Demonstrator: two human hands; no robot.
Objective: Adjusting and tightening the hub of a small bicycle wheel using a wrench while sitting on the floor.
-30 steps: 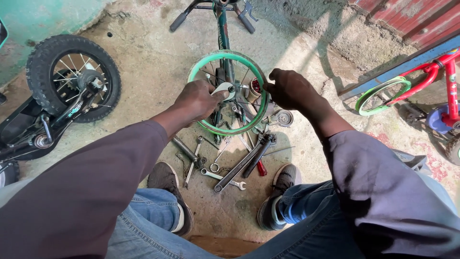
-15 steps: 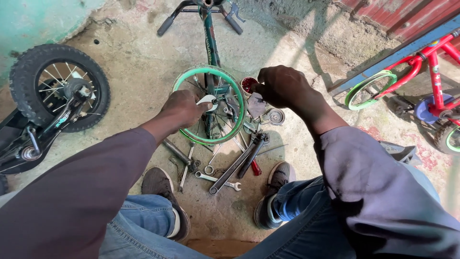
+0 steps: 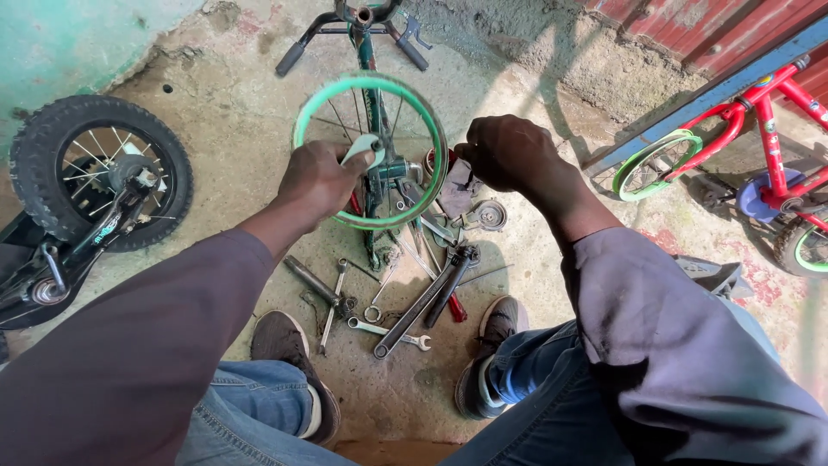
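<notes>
A small green bicycle lies upside down in front of me, its green-rimmed wheel [image 3: 431, 121] raised and its handlebar [image 3: 354, 22] on the ground at the top. My left hand [image 3: 317, 179] is closed on a pale grey wrench [image 3: 362, 148] at the wheel's hub, inside the rim. My right hand [image 3: 509, 154] is curled beside the right edge of the rim, over a grey rag [image 3: 457, 185]; what its fingers hold is hidden.
Loose tools lie on the concrete between my shoes: spanners [image 3: 386, 330], a long black bar [image 3: 423, 304], a round metal part [image 3: 492, 214]. A black-tyred bicycle [image 3: 82, 185] lies at the left. A red child's bicycle [image 3: 759, 147] stands at the right beside a blue beam.
The view has shifted, so the wheel sits higher and nearer the middle. My right hand has come closer to the wheel's right edge. My left hand stays at the hub.
</notes>
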